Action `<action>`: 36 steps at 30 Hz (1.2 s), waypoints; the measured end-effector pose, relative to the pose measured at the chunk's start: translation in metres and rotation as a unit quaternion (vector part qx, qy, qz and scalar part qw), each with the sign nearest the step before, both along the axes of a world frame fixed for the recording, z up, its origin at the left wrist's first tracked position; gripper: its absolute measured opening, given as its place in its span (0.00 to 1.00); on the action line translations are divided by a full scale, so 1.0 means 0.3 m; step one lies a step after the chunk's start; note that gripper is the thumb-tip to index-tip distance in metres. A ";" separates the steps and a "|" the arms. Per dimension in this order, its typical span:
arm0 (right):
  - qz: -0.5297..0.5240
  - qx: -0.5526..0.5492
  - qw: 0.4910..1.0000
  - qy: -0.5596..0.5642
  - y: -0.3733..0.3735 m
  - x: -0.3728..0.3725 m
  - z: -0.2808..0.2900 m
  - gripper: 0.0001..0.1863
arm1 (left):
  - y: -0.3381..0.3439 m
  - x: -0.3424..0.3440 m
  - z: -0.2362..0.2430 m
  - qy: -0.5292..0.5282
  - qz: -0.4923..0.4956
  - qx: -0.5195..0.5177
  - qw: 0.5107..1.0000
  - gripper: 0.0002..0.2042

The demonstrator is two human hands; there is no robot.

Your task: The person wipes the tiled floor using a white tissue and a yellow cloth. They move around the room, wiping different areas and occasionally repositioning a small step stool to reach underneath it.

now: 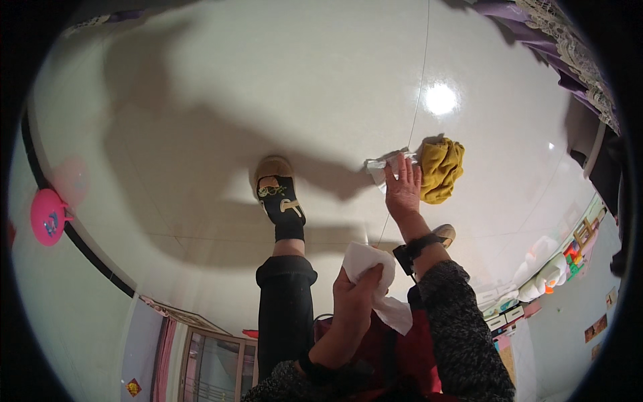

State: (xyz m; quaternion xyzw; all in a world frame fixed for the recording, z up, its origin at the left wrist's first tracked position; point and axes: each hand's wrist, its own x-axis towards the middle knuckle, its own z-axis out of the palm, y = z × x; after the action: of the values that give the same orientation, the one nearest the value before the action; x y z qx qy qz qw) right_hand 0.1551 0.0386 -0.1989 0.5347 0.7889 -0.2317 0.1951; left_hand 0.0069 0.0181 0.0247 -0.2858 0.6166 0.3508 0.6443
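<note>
Head view looks down past our two hands to the pale tiled floor (pixel 315 74), and we see them well apart, each on its own white thing. Our left hand (pixel 349 305), closer to the body, is clamped on a crumpled tissue (pixel 365 259); one end stands up above the thumb and the other hangs down on the right, between our forearms. Our right hand (pixel 404 189) reaches farther out, low at the floor, fingers extended and slightly spread over a white sheet (pixel 378 173). We see the sheet come out to the left of the fingers, flat and wrinkled; whether it is paper or a packet we cannot tell. Just right of that hand lies a bunched mustard cloth (pixel 443 171), and we cannot tell whether the hand's edge touches it. So the sheet is under the right hand, the cloth beside it, and the tissue back in the left fist. Our left shoe (pixel 273 187) stands on the floor to the left of the sheet; the right shoe (pixel 444 234) shows partly behind our right forearm. Far left, near the wall, we see a pink ball (pixel 47 217)
</note>
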 end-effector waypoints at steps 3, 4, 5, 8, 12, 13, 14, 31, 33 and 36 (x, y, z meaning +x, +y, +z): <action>-0.020 0.062 0.997 0.041 0.002 0.038 0.034 0.23 | -0.006 0.003 -0.002 0.009 0.001 0.006 1.000 0.11; -0.042 0.065 0.995 0.062 0.002 0.043 0.037 0.23 | -0.008 0.003 -0.003 0.009 -0.002 0.004 1.000 0.11; -0.057 0.073 0.992 0.080 0.000 0.046 0.037 0.23 | -0.009 0.004 -0.004 0.008 -0.002 0.002 1.000 0.11; -0.143 0.074 0.981 0.112 -0.004 0.033 0.003 0.22 | -0.010 0.006 -0.007 0.009 0.001 0.000 1.000 0.11; -0.268 0.061 0.959 0.069 -0.006 -0.021 -0.071 0.28 | -0.004 0.002 -0.006 0.003 -0.004 -0.005 1.000 0.11; -0.277 0.069 0.957 0.050 -0.008 -0.041 -0.084 0.29 | -0.002 0.000 -0.006 0.004 -0.002 -0.003 1.000 0.11; -0.291 0.065 0.954 0.031 -0.012 -0.062 -0.092 0.30 | 0.001 -0.002 -0.005 0.005 0.000 -0.001 1.000 0.11; -0.274 0.106 0.950 0.109 0.004 -0.014 0.022 0.20 | 0.003 -0.006 -0.013 0.000 0.001 0.006 1.000 0.12; -0.209 0.043 0.971 0.104 0.003 -0.049 -0.005 0.22 | 0.004 -0.002 -0.014 -0.001 0.008 0.010 1.000 0.12; -0.157 0.036 0.980 0.116 -0.005 -0.071 -0.067 0.18 | 0.006 0.003 -0.012 -0.006 0.006 0.008 1.000 0.12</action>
State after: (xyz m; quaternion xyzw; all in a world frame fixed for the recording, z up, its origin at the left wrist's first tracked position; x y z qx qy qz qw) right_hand 0.1338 0.0373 -0.2190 0.6283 0.7200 -0.2915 0.0436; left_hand 0.0079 0.0197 0.0210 -0.2863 0.6087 0.3574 0.6480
